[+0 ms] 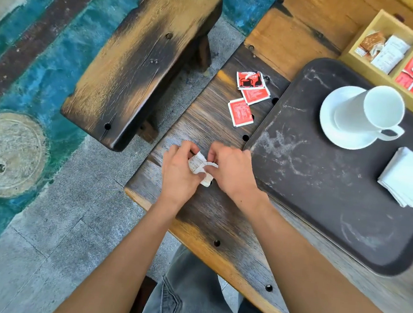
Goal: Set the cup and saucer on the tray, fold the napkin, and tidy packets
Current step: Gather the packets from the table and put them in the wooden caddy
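A white cup (371,109) stands on a white saucer (341,136) on the dark brown tray (321,205). A folded white napkin (410,177) lies on the tray to the right. Three red packets (247,97) lie on the wooden table left of the tray. Near the table's left corner, my left hand (178,171) and my right hand (231,171) both pinch small white packets (199,165) between them.
A wooden organizer box (379,24) at the back right holds brown, white and red packets in compartments. A wooden bench (144,57) stands left of the table. The table edge (145,201) runs diagonally under my forearms.
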{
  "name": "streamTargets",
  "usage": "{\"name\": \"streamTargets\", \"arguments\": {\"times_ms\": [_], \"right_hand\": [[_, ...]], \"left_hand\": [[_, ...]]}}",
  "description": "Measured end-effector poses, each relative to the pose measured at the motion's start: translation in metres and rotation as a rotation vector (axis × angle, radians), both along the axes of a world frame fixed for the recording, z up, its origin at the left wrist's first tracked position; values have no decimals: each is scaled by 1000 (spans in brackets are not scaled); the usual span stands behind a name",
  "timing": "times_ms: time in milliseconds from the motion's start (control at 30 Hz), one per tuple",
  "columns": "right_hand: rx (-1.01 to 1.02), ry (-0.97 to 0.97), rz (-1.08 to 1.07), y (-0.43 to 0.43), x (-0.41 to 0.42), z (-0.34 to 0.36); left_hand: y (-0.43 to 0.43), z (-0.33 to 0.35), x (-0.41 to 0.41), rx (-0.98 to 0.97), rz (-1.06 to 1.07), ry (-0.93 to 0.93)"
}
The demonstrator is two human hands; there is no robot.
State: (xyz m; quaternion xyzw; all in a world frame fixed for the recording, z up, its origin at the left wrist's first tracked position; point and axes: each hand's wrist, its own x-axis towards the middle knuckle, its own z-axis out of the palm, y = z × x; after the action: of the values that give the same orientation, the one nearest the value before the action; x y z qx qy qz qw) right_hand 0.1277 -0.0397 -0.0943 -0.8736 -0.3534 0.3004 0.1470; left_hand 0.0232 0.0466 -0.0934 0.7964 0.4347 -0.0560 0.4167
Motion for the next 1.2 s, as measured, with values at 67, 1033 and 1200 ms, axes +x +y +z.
{"name": "streamTargets", "arguments": {"times_ms": [67,1033,1200], "right_hand": [[100,194,-108,-6,6,3],[-236,-268,-229,24,107,-3],[-73,42,-384,16,137,26]], "left_hand": [[4,4,-2,-108,58,-83],[53,-28,66,-941,755,-366],[53,-25,67,-954,752,-354]]}}
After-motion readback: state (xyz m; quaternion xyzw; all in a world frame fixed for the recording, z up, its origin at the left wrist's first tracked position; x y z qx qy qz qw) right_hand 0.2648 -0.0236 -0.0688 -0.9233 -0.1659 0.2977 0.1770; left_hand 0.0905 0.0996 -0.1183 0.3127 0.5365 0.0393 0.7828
